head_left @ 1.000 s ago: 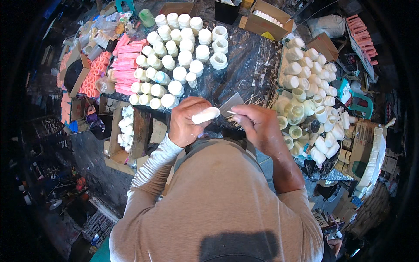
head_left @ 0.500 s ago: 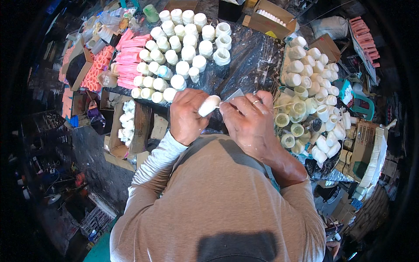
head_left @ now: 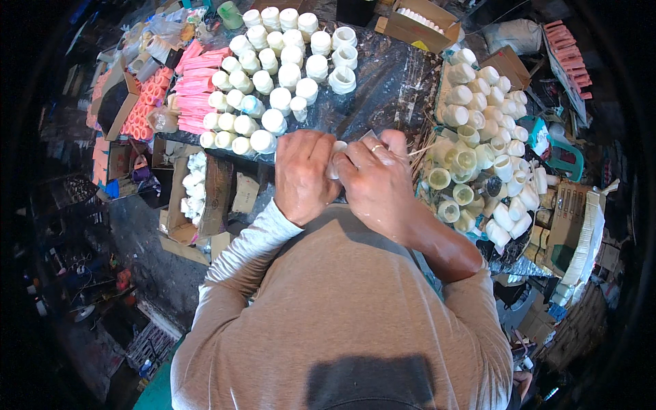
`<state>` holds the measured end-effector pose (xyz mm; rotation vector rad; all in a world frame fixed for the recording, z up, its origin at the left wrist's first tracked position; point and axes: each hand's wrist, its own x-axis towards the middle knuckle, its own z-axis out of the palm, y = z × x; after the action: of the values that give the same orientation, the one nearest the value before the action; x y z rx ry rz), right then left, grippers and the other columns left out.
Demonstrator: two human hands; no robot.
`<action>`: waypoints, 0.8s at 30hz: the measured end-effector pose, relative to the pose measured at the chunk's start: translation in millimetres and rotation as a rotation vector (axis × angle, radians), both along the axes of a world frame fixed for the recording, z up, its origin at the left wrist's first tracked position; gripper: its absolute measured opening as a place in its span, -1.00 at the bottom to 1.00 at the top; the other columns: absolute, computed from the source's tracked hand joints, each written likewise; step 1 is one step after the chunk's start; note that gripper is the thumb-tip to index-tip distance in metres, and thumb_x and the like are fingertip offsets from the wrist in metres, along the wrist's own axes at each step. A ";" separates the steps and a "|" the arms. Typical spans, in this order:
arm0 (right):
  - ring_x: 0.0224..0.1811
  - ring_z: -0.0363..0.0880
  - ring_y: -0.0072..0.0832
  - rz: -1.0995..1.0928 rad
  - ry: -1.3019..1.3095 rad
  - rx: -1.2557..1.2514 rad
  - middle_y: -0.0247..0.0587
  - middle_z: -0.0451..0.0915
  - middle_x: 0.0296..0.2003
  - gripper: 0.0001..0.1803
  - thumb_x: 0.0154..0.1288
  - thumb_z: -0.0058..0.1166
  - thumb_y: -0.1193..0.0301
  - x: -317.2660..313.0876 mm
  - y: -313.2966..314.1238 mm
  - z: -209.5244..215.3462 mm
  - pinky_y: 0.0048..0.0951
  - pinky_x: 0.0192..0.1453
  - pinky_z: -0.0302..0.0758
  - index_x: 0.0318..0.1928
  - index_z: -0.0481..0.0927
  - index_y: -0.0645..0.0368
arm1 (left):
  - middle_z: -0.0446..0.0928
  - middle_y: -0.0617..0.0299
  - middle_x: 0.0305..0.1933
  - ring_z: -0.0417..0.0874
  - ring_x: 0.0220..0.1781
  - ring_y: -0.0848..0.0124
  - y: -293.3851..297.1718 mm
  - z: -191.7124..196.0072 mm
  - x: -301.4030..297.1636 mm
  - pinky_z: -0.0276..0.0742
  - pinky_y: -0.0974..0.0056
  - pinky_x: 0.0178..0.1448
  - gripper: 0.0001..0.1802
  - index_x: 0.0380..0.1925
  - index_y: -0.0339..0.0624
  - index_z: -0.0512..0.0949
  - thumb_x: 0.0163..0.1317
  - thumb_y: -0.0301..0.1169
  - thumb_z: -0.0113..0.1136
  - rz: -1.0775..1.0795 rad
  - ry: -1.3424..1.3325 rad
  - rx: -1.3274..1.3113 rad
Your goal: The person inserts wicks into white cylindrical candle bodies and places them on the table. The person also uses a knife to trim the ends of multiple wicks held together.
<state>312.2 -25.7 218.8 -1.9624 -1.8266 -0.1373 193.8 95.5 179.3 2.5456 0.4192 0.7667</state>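
Over the table's near edge, my left hand (head_left: pixel 304 176) is closed around a small white wax-like piece (head_left: pixel 338 147), most of which the fingers hide. My right hand (head_left: pixel 378 188), with a ring on one finger, presses against it from the other side. A thin flat greyish piece, perhaps a scraper (head_left: pixel 370 135), sticks up from my right fingers; its lower part is hidden. Beyond my left hand stand rows of white cylindrical pieces (head_left: pixel 279 100) that look like wax candles, some with a short wick. The two hands touch or nearly touch.
A dark sheet covers the table (head_left: pixel 393 75). Pink strips (head_left: pixel 198 89) lie to its left. At right is a heap of cream-coloured cups (head_left: pixel 462 164). An open carton (head_left: pixel 217 195) of white pieces stands low left; another box (head_left: pixel 424 26) sits at the far edge.
My hands have drawn together, and the white piece, plainly visible before, is now mostly covered by my fingers. The table's contents have shifted slightly left and up in view.
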 end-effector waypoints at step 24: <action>-0.16 0.65 -0.28 0.053 -0.090 -0.143 -0.20 0.60 -0.39 -0.86 0.14 0.12 0.40 19.4 -2.9 9.7 0.05 0.23 0.27 -0.40 0.67 0.20 | 0.60 0.07 -0.05 0.60 0.05 0.09 -5.0 -8.2 17.4 0.38 0.04 0.14 -0.39 -0.07 -0.25 0.58 -0.25 -0.45 0.54 -0.038 0.040 -0.023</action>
<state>331.6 -28.6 228.5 -2.0313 -1.9937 -0.0811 211.2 90.5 171.1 2.5435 0.3889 0.6939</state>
